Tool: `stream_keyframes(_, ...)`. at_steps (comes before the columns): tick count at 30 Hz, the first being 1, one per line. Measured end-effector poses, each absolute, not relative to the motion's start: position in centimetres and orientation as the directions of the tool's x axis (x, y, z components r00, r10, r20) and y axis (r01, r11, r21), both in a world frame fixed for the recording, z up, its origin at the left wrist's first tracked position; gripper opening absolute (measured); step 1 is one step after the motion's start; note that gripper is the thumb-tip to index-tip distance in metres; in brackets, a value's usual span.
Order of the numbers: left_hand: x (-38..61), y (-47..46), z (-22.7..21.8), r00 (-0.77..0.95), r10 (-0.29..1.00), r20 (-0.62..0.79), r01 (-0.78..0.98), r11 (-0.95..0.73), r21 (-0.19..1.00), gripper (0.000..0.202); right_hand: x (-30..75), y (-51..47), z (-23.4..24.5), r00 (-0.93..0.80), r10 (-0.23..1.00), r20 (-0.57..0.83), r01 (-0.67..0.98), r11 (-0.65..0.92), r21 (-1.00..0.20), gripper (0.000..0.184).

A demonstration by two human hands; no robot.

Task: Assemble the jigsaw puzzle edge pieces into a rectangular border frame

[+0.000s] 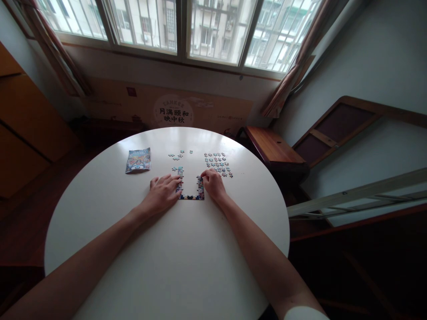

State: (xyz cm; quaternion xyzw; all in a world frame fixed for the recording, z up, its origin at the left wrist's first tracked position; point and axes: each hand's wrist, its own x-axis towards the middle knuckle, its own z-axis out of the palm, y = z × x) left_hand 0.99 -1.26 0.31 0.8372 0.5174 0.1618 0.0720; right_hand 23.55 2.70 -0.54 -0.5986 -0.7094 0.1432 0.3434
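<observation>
A partly joined jigsaw puzzle (191,197) lies on the white round table, forming a U shape with its open side away from me. My left hand (162,191) rests flat with fingers stretched out, the fingertips on the puzzle's left column. At the top of the right column, my right hand (214,183) pinches thumb and finger together on what looks like a puzzle piece (202,176), mostly hidden by the fingers. Loose pieces (216,160) lie in rows just beyond my right hand. Several more scattered pieces (176,156) lie beyond the left column.
A colourful printed sheet or packet (138,160) lies at the left of the table (167,266). Behind the table, a large printed cardboard panel (213,106) stands below the barred windows. A wooden side table (276,144) stands at the back right.
</observation>
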Motion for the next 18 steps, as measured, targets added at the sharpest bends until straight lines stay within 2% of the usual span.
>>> stream_keyframes(18, 1.0, -1.26, 0.17, 0.413, 0.889, 0.197, 0.845, -0.454, 0.282, 0.04, 23.51, 2.59, -0.31, -0.041, 0.941, 0.335, 0.758, 0.248, -0.604, 0.025)
